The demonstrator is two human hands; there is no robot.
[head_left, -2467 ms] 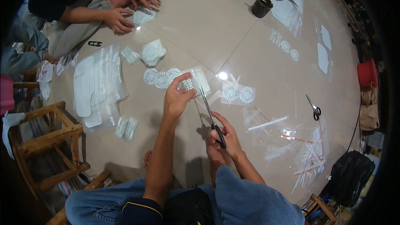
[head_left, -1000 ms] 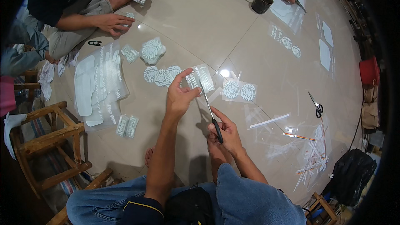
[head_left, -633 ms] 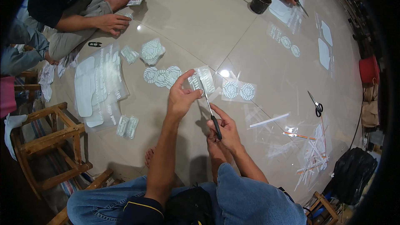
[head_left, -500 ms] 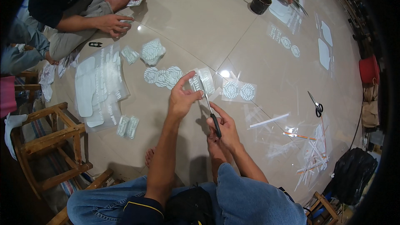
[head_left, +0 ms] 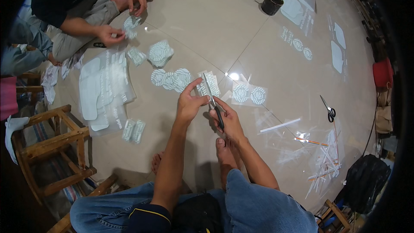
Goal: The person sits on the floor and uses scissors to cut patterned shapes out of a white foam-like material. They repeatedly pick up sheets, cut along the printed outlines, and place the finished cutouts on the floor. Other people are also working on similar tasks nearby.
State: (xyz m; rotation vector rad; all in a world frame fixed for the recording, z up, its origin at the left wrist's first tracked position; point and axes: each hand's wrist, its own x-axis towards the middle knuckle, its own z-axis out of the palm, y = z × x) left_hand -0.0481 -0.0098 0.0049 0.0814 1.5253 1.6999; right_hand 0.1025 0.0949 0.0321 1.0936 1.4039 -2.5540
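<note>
My left hand pinches a small clear decal piece with white lettering between thumb and fingers. Black-handled scissors are in my right hand, their blades pointing away from me and lying along the decal's right side. Whether the blades touch it I cannot tell. Behind them, more white-lettered pieces show on the floor. To the right lies a clear sheet with two round striped decals; to the left, a row of cut round decals.
Large decal sheets and a round decal stack lie left. A co-worker's hands hold decals at upper left. A dark tin, spare scissors, strip scraps and a wooden stool surround me.
My right hand and scissors have shifted slightly away from me and left. The left co-worker now handles round decals. At the top right, another person's hand and scissors have left their spot.
</note>
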